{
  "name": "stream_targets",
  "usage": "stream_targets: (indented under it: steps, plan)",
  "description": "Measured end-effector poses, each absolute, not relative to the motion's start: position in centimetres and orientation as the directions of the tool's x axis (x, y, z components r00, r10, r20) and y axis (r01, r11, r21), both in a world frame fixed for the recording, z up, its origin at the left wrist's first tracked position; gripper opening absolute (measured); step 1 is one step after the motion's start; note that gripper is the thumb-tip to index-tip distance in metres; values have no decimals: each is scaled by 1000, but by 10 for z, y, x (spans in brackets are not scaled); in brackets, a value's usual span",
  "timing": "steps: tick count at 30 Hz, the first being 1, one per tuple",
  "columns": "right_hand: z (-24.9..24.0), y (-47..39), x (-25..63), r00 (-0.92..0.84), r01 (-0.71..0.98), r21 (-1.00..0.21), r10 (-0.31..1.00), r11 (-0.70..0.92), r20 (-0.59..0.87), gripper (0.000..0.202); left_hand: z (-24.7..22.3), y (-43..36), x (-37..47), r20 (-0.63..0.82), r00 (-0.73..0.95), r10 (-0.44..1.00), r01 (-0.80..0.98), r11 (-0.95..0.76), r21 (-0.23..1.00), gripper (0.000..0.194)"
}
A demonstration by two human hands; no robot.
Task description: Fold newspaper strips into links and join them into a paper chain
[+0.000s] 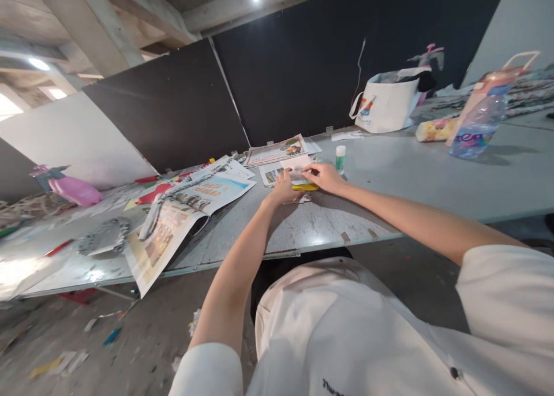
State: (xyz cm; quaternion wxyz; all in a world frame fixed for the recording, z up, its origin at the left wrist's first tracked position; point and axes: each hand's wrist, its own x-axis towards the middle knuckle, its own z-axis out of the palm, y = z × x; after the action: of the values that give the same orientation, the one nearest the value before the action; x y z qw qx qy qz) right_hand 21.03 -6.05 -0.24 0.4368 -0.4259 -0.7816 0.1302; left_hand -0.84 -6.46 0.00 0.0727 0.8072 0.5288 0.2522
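Both hands rest close together over a small stack of printed papers (270,174) on the grey table (367,211). My left hand (284,188) lies at the near left of the stack, its fingers bent onto the paper; whether it grips anything is hidden. My right hand (325,177) has its fingertips pinched together at a pale piece of paper (298,162). Between the hands, a yellow tool (305,187) lies at the near side of the papers. Just beyond my right hand stands a glue stick (340,159) with a white cap and green label.
Printed sheets (164,234) overhang the table's front edge at left. Behind them are red paper (156,193) and a pink spray bottle (75,188). A white bag (385,104), a yellow packet (435,129) and a plastic bottle (479,124) stand at right. A black partition (298,67) runs behind.
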Motion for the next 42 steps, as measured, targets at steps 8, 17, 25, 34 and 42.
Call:
stream_targets:
  steps: [8, 17, 25, 34, 42]
  plan:
    - [5, -65, 214, -189, 445, -646, 770, 620, 609, 37, 12, -56, -3, 381, 17, 924, 728, -273, 629, 69]
    - [1, -64, 215, -216, 309, -646, 713, 698, 667, 34, 27, -49, -2, 121, -118, 986, -38, -127, 991, 51]
    - [-11, -48, 211, -110, 162, -771, 788, 616, 606, 51, 28, -70, 0, 150, 50, 987, 81, -154, 985, 31]
    - [-5, -47, 214, -101, 128, -866, 875, 484, 474, 50, 33, -72, 3, 180, 27, 983, -4, -180, 984, 35]
    - [-3, -46, 214, -23, 85, -857, 861, 508, 508, 36, 32, -70, -1, 87, 0, 996, 46, -87, 995, 31]
